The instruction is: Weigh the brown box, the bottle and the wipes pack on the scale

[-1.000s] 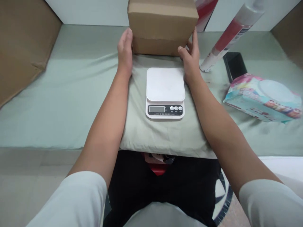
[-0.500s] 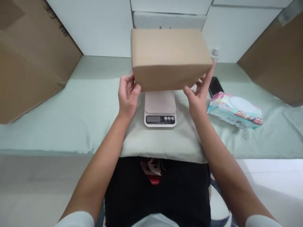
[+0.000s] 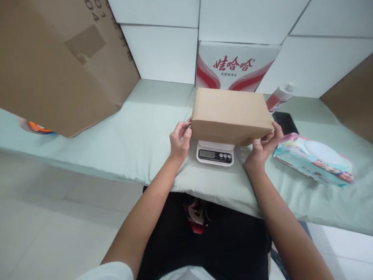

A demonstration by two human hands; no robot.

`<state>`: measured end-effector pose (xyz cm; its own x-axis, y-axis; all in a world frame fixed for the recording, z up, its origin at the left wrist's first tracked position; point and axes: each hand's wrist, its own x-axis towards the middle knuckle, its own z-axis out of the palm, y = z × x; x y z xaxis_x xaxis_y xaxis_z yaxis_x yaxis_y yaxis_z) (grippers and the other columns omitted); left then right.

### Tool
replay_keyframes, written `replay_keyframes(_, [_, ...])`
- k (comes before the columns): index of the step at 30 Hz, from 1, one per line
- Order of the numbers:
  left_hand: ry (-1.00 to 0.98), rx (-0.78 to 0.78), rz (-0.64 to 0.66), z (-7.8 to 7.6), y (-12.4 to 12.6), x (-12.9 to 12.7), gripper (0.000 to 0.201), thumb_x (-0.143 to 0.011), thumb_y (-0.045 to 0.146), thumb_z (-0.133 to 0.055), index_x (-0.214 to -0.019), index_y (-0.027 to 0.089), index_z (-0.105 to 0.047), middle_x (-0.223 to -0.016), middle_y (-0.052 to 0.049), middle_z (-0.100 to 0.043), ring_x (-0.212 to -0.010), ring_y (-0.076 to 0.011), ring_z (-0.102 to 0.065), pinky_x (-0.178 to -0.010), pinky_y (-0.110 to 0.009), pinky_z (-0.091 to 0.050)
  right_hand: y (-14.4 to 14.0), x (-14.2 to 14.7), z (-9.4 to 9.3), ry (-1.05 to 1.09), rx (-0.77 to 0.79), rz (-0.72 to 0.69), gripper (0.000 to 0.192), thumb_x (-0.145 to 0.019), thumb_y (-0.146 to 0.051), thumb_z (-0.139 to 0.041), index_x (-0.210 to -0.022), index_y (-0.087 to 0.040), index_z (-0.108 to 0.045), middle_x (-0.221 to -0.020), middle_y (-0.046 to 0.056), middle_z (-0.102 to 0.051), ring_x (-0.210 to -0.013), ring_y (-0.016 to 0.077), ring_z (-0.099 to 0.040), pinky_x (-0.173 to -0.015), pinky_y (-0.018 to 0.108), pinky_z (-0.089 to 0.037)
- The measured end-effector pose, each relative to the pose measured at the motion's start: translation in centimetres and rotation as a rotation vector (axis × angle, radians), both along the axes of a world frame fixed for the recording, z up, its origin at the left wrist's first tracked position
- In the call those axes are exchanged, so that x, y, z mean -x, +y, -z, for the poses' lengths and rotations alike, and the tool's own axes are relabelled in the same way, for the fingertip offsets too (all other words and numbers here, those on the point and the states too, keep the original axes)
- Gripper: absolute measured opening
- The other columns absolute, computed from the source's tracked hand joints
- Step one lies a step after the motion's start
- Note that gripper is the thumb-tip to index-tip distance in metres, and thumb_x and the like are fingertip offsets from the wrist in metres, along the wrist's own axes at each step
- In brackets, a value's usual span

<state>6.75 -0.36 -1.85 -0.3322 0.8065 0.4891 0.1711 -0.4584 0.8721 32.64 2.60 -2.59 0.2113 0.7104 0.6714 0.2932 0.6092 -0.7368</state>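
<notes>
I see a plain brown box point(image 3: 231, 115) over a white scale point(image 3: 215, 153). The cloth point(image 3: 131, 136) is pale green; the carton point(image 3: 236, 66) behind is white with red swooshes.

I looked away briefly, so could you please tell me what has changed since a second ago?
Both hands, left hand and right hand, lifted the cardboard box from behind the kitchen scale and brought it over the platform. The scale, wet wipes pack and bottle stayed put.
</notes>
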Motion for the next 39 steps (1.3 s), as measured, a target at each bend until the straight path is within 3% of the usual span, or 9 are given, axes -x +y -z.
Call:
replay_keyframes(5, [-0.003, -0.009, -0.033, 0.3, -0.2, 0.3, 0.052, -0.097, 0.073, -0.052, -0.105, 0.025, -0.068, -0.124, -0.012, -0.079, -0.123, -0.0279, -0.075, -0.102, -0.045, -0.063, 0.3, 0.1, 0.0, 0.070, -0.078, 0.043, 0.068, -0.082, -0.063, -0.063, -0.144, -0.035, -0.052, -0.129, 0.013, -0.057, -0.128, 0.0391, -0.061, -0.107, 0.060, -0.053])
replay_keyframes(10, [-0.025, -0.027, -0.016, 0.3, -0.2, 0.3, 0.049, -0.099, 0.068, -0.053, -0.120, 0.026, -0.065, -0.132, -0.012, -0.077, -0.129, -0.0271, -0.073, -0.107, -0.045, -0.062, 0.2, 0.3, -0.5, 0.116, -0.121, 0.043, 0.062, -0.080, -0.060, -0.067, -0.137, -0.037, -0.060, -0.129, 0.012, -0.057, -0.128, 0.0419, -0.059, -0.109, 0.062, -0.052])
replay_keyframes(17, [-0.036, 0.003, -0.033, 0.5, 0.0, 0.5, 0.055, -0.096, 0.073, -0.053, -0.120, 0.024, -0.064, -0.128, -0.014, -0.079, -0.127, -0.0284, -0.074, -0.106, -0.046, -0.062, 0.3, 0.1, -0.1, 0.070, -0.101, 0.005, 0.065, -0.086, -0.062, -0.061, -0.143, -0.035, -0.050, -0.123, 0.009, -0.053, -0.123, 0.0351, -0.058, -0.110, 0.062, -0.048])
replay_keyframes(23, [-0.089, -0.049, -0.017, 1.0, 0.3, 0.5, 0.052, -0.096, 0.070, -0.058, -0.116, 0.023, -0.067, -0.124, -0.013, -0.080, -0.123, -0.0276, -0.076, -0.104, -0.043, -0.063, 0.2, -0.1, -0.1, 0.112, -0.074, 0.002, 0.068, -0.083, -0.064, -0.065, -0.141, -0.030, -0.051, -0.124, 0.009, -0.052, -0.120, 0.0302, -0.057, -0.109, 0.054, -0.048])
replay_keyframes(29, [-0.086, -0.075, -0.036, 1.3, 0.6, 0.6, 0.049, -0.098, 0.067, -0.057, -0.113, 0.022, -0.071, -0.119, -0.012, -0.081, -0.116, -0.0257, -0.078, -0.102, -0.040, -0.064, 0.1, -0.3, -0.1, 0.116, -0.065, 0.029, 0.071, -0.084, -0.067, -0.065, -0.140, -0.026, -0.052, -0.127, 0.011, -0.053, -0.124, 0.0306, -0.056, -0.109, 0.054, -0.048])
replay_keyframes(35, [-0.106, -0.092, -0.027, 1.1, 0.4, 0.6, 0.048, -0.099, 0.064, -0.058, -0.118, 0.022, -0.070, -0.139, -0.016, -0.074, -0.136, -0.0294, -0.069, -0.107, -0.043, -0.061, 0.1, -0.5, -0.3, 0.118, -0.073, 0.066, 0.067, -0.087, -0.060, -0.062, -0.142, -0.024, -0.053, -0.132, 0.013, -0.055, -0.129, 0.0332, -0.056, -0.108, 0.054, -0.049])
replay_keyframes(39, [-0.067, -0.096, -0.020, 1.0, 0.3, 0.7, 0.048, -0.100, 0.060, -0.058, -0.121, 0.020, -0.074, -0.130, -0.013, -0.079, -0.124, -0.0274, -0.075, -0.105, -0.041, -0.063, 0.3, -0.7, -0.4, 0.079, -0.061, 0.073, 0.062, -0.091, -0.057, -0.058, -0.144, -0.023, -0.056, -0.133, 0.013, -0.059, -0.130, 0.0336, -0.059, -0.114, 0.056, -0.046])
